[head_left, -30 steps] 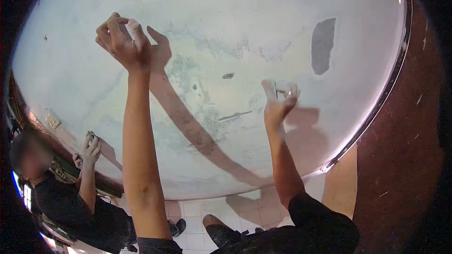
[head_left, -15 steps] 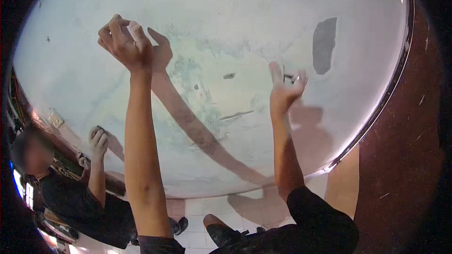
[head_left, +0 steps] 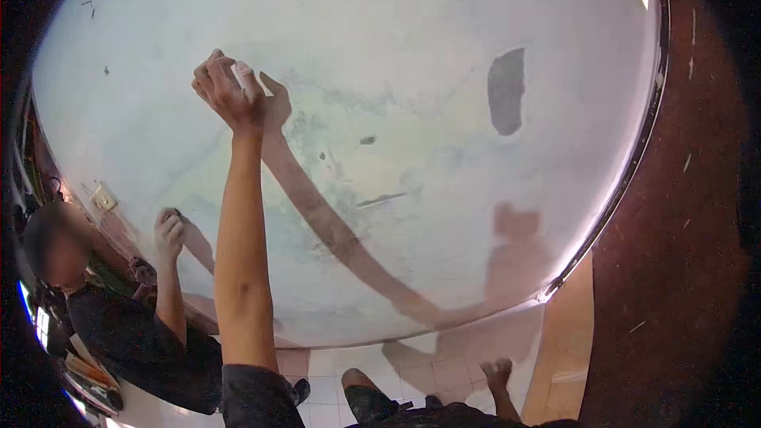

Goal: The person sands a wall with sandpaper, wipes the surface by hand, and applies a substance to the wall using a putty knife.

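Note:
My left hand [head_left: 230, 93] is raised against a large whitish wall [head_left: 444, 55] with pale green patches, its fingers curled in and its thumb dusted white. What the curled fingers hold, if anything, is hidden. Low in the view, my right hand [head_left: 498, 374] hangs away from the wall over the tiled floor; its fingers are bent and a little apart, and I see nothing in them. Between the two hands the wall shows a dark grey patch [head_left: 506, 91], a small dark spot [head_left: 368, 140] and a long scrape [head_left: 381, 200].
On the left another person [head_left: 135, 341] in a black shirt holds a dusty hand [head_left: 169, 234] against the wall. A switch plate [head_left: 103, 197] sits near that person. A wooden board [head_left: 567, 333] and a brown surface [head_left: 674, 269] border the wall on the right. White tiles [head_left: 321, 364] lie below.
My right hand has dropped from the wall to low over the floor. My left hand stays at the wall, slightly lower and further right in view. The whole view has shifted a little.

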The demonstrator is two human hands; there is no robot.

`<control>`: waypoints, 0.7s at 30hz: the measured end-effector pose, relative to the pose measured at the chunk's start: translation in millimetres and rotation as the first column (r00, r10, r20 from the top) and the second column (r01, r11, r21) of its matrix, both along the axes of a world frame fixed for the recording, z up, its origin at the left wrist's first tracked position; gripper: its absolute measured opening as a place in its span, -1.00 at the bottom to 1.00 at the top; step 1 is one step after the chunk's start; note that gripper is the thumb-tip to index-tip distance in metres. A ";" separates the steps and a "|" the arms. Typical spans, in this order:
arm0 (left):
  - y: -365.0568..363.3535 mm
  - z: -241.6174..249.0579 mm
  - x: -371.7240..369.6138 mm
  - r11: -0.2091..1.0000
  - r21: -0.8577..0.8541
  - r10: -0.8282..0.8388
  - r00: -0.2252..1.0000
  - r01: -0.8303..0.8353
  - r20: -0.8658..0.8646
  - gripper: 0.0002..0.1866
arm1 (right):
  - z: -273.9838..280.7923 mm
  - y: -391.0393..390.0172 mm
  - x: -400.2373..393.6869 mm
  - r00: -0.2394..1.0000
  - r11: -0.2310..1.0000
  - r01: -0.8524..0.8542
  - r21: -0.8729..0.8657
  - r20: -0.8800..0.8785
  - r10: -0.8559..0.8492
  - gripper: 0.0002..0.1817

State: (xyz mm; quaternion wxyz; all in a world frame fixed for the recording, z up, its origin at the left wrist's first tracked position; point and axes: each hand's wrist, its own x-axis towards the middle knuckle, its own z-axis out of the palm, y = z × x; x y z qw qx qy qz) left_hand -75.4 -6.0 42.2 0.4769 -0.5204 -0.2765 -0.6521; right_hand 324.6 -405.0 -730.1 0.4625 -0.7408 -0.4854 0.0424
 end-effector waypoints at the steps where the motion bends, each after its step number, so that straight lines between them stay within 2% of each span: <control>1: -1.6 -0.3 -0.5 1.000 -0.024 -0.002 1.000 0.002 0.005 -0.69 | -74.3 -56.6 35.5 0.929 0.999 -0.004 -0.041 0.369 0.019 -0.53; 2: -3.0 -3.6 1.0 0.999 -0.048 -0.004 1.000 0.005 0.014 -0.68 | -39.5 -98.5 38.9 0.918 0.921 0.316 -0.228 0.319 -0.235 -0.50; 4: -7.9 -19.9 16.8 0.999 -0.046 0.012 0.997 -0.009 0.078 -0.61 | -44.7 -178.0 70.8 0.924 0.889 0.381 -0.254 0.135 -0.357 -0.53; 5: -12.2 -30.1 29.1 0.999 -0.042 0.023 0.994 -0.018 0.105 -0.57 | -24.2 -196.0 86.4 0.886 0.762 0.426 -0.488 0.055 -0.461 -0.55; 6: -29.5 -53.1 72.4 0.996 -0.079 -0.026 0.965 0.048 0.261 -0.46 | -10.3 -204.5 94.9 0.820 0.592 0.408 -0.695 -0.006 -0.572 -0.57; 7: -27.4 -82.5 99.2 0.953 -0.120 -0.225 0.913 0.279 0.340 -0.40 | -37.5 -215.2 94.5 0.715 0.675 0.672 -0.304 0.504 -0.485 -0.56; 8: -30.2 -129.4 139.7 0.881 -0.237 -0.320 0.885 0.409 0.338 -0.39 | -63.1 -215.2 106.5 0.779 0.697 0.619 -0.362 0.395 -0.487 -0.57; 9: -22.5 -199.7 156.5 0.920 -0.387 -0.122 0.983 0.058 -0.141 -0.32 | -66.0 -213.8 112.5 0.830 0.718 0.558 -0.416 0.280 -0.483 -0.58; 10: -57.7 -257.0 193.4 0.623 -0.761 -0.177 0.913 -0.184 -0.366 -0.26 | -67.2 -209.0 114.5 0.863 0.738 0.494 -0.459 0.159 -0.479 -0.59; 11: -84.8 -316.8 220.4 0.465 -0.861 -0.543 0.702 -0.206 -0.461 -0.16 | -61.6 -193.2 114.8 0.794 0.861 0.459 -0.217 0.535 -0.289 -0.61; 12: -113.7 -389.6 240.4 0.332 -0.913 -0.748 0.523 -0.239 -0.409 -0.18 | -51.1 -172.6 113.5 0.525 0.955 0.295 -0.020 0.839 -0.144 -0.63; 13: -147.0 -465.2 247.0 0.210 -0.935 -0.878 0.366 -0.287 -0.309 -0.20 | -34.8 -145.9 107.7 0.772 0.923 0.289 -0.255 0.632 -0.067 -0.62; 14: -182.0 -534.5 243.4 0.089 -0.932 -0.949 0.253 -0.351 -0.186 -0.22 | -20.6 -122.5 99.2 0.935 0.861 0.210 -0.463 0.353 -0.038 -0.61; 15: -212.2 -586.3 226.2 -0.022 -0.912 -0.975 0.211 -0.410 -0.071 -0.24 | -50.8 -93.0 91.8 0.928 0.866 0.241 -0.439 0.366 -0.072 -0.52; 16: -233.4 -631.4 201.7 -0.129 -0.882 -0.975 0.219 -0.453 0.030 -0.27 | -77.7 -64.6 84.1 0.919 0.869 0.271 -0.414 0.379 -0.106 -0.39; 17: -244.0 -673.9 171.8 -0.229 -0.849 -0.959 0.258 -0.477 0.114 -0.29 | -24.6 -53.2 65.2 0.970 0.916 0.151 -0.372 0.234 -0.065 -0.47; 19: -268.6 -727.9 97.7 -0.417 -0.770 -0.882 0.419 -0.483 0.215 -0.33 | 56.0 -39.2 27.3 0.995 0.949 -0.073 -0.307 -0.082 0.050 -0.45; 20: -278.3 -746.8 54.5 -0.458 -0.754 -0.850 0.481 -0.472 0.215 -0.35 | 93.0 -37.0 5.9 0.964 0.942 -0.169 -0.290 -0.246 0.098 -0.44; 21: -284.7 -750.2 5.0 -0.375 -0.801 -0.868 0.481 -0.467 0.126 -0.37 | 92.3 -35.3 -8.4 0.943 0.901 -0.280 -0.331 -0.269 0.195 -0.44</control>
